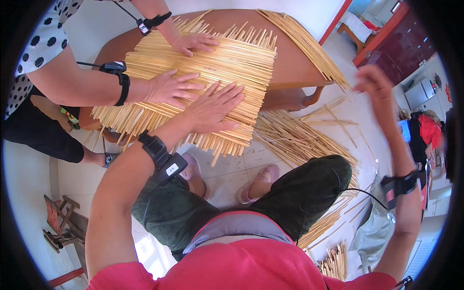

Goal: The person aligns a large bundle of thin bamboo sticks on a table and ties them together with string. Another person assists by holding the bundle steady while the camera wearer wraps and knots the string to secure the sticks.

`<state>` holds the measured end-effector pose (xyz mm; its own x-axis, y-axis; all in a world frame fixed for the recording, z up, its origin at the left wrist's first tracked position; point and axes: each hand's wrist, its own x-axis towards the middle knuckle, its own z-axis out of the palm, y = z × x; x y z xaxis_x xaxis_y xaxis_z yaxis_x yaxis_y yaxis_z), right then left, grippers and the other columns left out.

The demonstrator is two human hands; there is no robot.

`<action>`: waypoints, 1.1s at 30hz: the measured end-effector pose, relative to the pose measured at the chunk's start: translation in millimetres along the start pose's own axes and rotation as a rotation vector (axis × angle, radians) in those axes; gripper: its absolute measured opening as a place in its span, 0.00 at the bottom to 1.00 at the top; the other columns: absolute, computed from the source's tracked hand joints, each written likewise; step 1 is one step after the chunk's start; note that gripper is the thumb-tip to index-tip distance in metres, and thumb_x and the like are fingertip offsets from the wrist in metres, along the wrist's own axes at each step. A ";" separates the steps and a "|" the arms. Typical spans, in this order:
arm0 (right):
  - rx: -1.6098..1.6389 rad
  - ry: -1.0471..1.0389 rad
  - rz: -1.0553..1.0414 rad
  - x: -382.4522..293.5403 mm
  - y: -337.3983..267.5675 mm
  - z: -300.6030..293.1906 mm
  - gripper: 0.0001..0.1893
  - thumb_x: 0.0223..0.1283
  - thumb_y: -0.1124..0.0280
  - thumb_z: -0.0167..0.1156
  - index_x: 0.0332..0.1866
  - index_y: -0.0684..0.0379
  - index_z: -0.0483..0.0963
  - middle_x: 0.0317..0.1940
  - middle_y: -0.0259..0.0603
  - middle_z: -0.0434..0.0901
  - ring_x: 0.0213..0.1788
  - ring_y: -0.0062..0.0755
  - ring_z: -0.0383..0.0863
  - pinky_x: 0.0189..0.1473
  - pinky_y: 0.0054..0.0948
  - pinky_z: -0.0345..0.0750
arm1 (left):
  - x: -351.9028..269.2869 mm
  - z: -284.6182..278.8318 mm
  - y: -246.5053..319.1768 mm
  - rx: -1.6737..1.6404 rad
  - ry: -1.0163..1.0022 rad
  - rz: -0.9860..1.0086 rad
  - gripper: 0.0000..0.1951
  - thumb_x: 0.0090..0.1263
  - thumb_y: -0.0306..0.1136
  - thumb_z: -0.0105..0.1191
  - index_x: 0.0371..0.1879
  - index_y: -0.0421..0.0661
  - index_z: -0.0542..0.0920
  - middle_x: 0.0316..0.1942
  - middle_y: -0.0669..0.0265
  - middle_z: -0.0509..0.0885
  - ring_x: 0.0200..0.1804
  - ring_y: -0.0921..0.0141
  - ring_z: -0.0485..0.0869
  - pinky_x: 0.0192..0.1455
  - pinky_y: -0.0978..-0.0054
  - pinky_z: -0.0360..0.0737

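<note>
A woven mat of straw-coloured stalks (232, 61), crossed in two layers with ragged ends, lies on a brown wooden table (290, 69). My left hand (215, 108) rests flat on the mat near its front right part, fingers spread. Raised to the far right, away from the mat, is my right hand (375, 81), blurred, its fingers bent; whether it holds something thin cannot be told. A pale thread (266, 139) runs from the mat's right side over the stalks on the floor. Another person's two hands (175, 88) press on the mat's left and upper parts.
Loose stalks (308, 137) lie on the floor right of the table, and more (304, 47) along its right edge. A bundle of short stalks (335, 259) is at the lower right. A folding stool (61, 221) stands at the left. Cables hang from the wrist devices.
</note>
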<state>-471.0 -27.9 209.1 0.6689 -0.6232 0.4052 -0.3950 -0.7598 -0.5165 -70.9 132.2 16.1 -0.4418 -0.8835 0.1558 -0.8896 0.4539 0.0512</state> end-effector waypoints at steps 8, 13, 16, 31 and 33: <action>-0.095 -0.459 -0.328 8.4 -94.2 195.7 0.08 0.62 0.66 0.63 0.45 0.53 0.82 0.29 0.47 0.83 0.33 0.50 0.84 0.36 0.44 0.80 | -1.0 8.6 -0.3 -0.012 0.078 -0.013 0.40 0.78 0.60 0.40 0.79 0.40 0.58 0.83 0.56 0.54 0.84 0.59 0.49 0.85 0.51 0.39; -0.083 -0.607 -0.291 8.7 -87.0 225.5 0.10 0.66 0.63 0.59 0.48 0.51 0.83 0.31 0.50 0.83 0.34 0.55 0.84 0.37 0.49 0.80 | -2.1 9.4 -2.0 0.005 0.090 0.014 0.42 0.77 0.59 0.43 0.79 0.37 0.57 0.82 0.53 0.54 0.84 0.58 0.49 0.85 0.51 0.40; -0.026 -0.614 -0.315 9.1 -78.5 233.8 0.09 0.67 0.64 0.59 0.45 0.52 0.83 0.30 0.50 0.83 0.34 0.57 0.84 0.37 0.50 0.80 | -1.9 11.0 -3.0 -0.013 0.105 0.015 0.42 0.77 0.59 0.43 0.78 0.36 0.58 0.82 0.52 0.56 0.84 0.58 0.50 0.85 0.51 0.41; -0.043 -0.714 -0.326 14.3 -72.8 238.9 0.09 0.66 0.65 0.58 0.33 0.58 0.79 0.26 0.53 0.81 0.32 0.57 0.84 0.35 0.51 0.78 | 0.3 14.1 -3.0 -0.008 0.096 -0.022 0.41 0.77 0.61 0.44 0.79 0.40 0.59 0.82 0.56 0.55 0.84 0.60 0.50 0.85 0.52 0.40; -0.070 -0.729 -0.330 16.3 -77.1 239.0 0.08 0.64 0.67 0.58 0.32 0.58 0.79 0.26 0.52 0.81 0.32 0.57 0.84 0.35 0.51 0.78 | 0.3 13.7 -2.9 -0.010 0.096 -0.021 0.41 0.77 0.61 0.44 0.79 0.40 0.59 0.83 0.56 0.55 0.84 0.60 0.50 0.85 0.53 0.40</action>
<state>-279.2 64.9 75.3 0.9914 -0.1052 -0.0780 -0.1277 -0.9084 -0.3981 -70.1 129.1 2.5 -0.4095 -0.8779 0.2482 -0.8971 0.4369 0.0653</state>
